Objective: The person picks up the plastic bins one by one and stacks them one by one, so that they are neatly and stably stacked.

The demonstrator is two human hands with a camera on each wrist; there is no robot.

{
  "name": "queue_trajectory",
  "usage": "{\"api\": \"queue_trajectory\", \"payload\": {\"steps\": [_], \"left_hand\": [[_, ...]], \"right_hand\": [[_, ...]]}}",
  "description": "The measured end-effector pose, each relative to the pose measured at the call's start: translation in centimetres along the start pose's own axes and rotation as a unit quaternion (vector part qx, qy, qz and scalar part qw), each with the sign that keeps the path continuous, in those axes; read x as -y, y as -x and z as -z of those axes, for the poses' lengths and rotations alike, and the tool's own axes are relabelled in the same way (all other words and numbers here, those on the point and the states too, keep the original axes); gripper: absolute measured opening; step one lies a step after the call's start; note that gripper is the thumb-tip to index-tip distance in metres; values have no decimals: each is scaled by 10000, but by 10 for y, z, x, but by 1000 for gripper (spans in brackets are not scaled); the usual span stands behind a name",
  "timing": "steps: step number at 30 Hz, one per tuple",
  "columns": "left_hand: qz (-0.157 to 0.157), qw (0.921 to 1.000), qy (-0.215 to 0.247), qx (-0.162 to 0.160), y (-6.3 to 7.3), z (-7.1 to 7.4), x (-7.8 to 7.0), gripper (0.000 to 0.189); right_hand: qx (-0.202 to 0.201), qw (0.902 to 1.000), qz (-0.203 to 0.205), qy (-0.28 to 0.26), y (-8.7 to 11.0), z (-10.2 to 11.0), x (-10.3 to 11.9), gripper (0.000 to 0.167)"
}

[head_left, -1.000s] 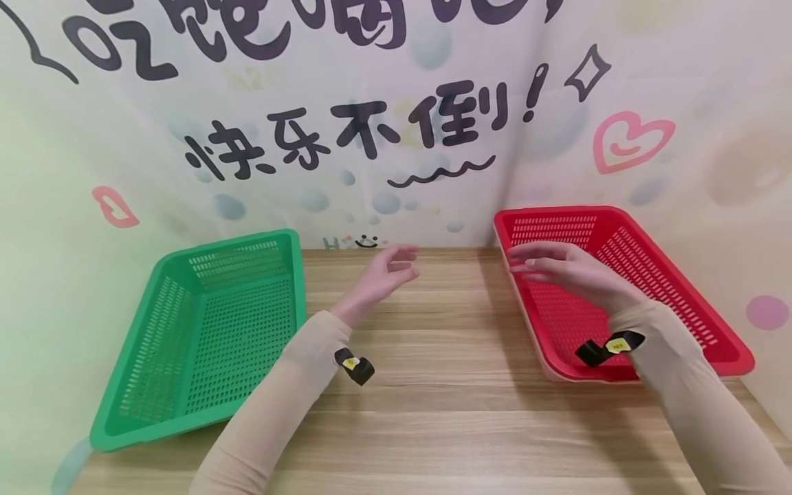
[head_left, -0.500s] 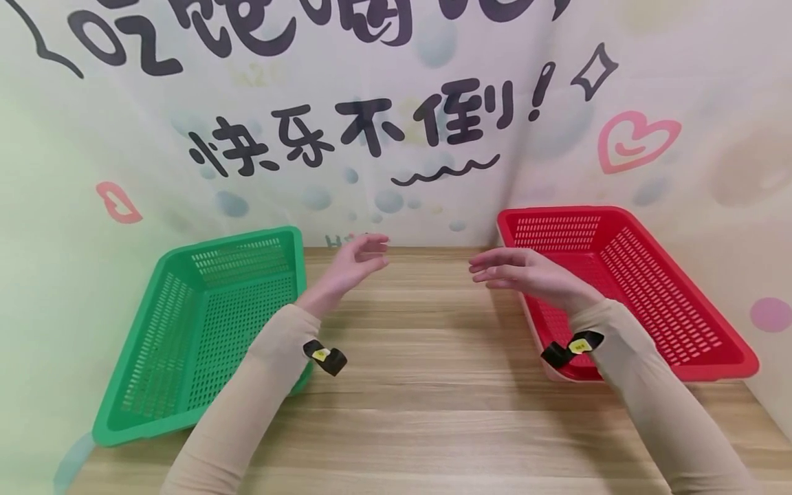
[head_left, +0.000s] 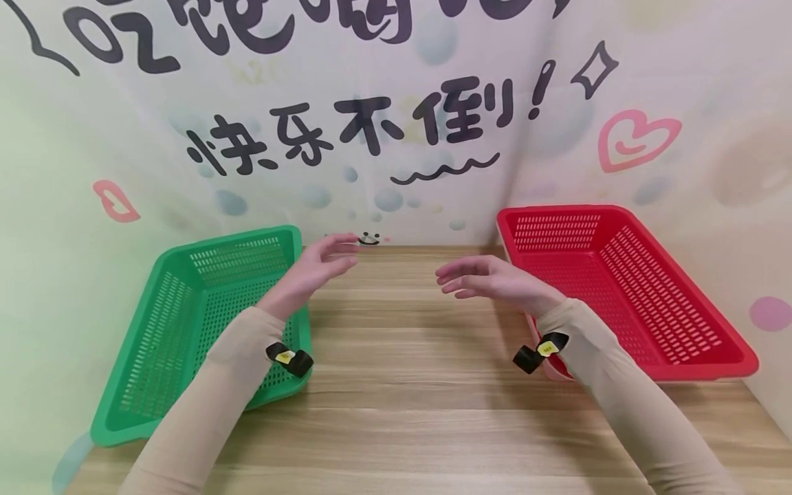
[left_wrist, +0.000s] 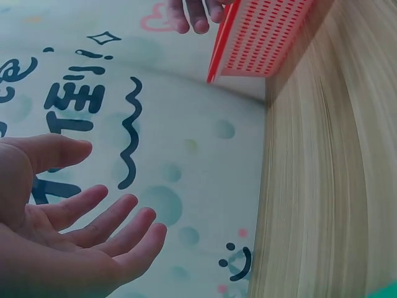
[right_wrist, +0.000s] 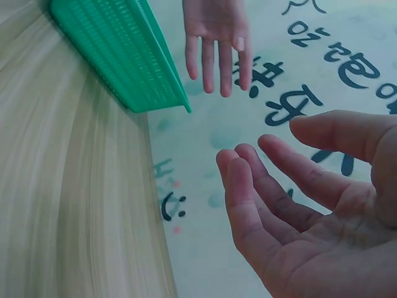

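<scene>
My left hand (head_left: 312,268) is held in the air beside the green basket (head_left: 300,289), overlapping its right rim in the head view. Nothing is in its relaxed, slightly bent fingers. Facing it across a gap, my right hand (head_left: 495,278) hovers by the left rim of the red basket (head_left: 680,275), palm turned inward and holding nothing. Each wrist view shows the near hand with loosely bent fingers; the left wrist view adds the red basket's outer wall (left_wrist: 263,43), the right wrist view the green basket's wall (right_wrist: 118,49). No items show inside either basket.
Both baskets rest on a wood-grain table (head_left: 396,385), green at left and red at right. A white printed backdrop (head_left: 408,199) with dark lettering rises at the table's back edge. Black cameras are strapped to both wrists over beige sleeves (head_left: 204,385).
Both hands have moved left in the head view, the right hand coming off from over the red basket and the left hand drawing toward the green one. The baskets stay in place.
</scene>
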State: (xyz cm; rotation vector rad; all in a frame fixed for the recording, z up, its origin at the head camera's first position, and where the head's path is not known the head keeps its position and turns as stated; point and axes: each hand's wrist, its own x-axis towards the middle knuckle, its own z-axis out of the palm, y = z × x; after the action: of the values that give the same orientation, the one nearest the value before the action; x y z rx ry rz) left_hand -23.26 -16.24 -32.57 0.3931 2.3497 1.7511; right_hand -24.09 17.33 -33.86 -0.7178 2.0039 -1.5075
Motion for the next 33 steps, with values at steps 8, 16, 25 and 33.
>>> {"api": "queue_trajectory", "payload": {"steps": [8,16,25,33], "left_hand": [[60,9999,45,67,13,20,4,53],[186,9997,-179,-3,32,40,9,54],[426,9968,-669,25,58,65,15,58],[505,9951,-851,-24,82,86,25,60]], "right_hand": [[232,9996,166,13,-14,-25,3,37],[438,9989,8,-169,-29,-54,-1,34],[590,9980,-7,-206,-54,-84,-13,35],[236,9981,-128,-555,-72,-114,-31,39]]}}
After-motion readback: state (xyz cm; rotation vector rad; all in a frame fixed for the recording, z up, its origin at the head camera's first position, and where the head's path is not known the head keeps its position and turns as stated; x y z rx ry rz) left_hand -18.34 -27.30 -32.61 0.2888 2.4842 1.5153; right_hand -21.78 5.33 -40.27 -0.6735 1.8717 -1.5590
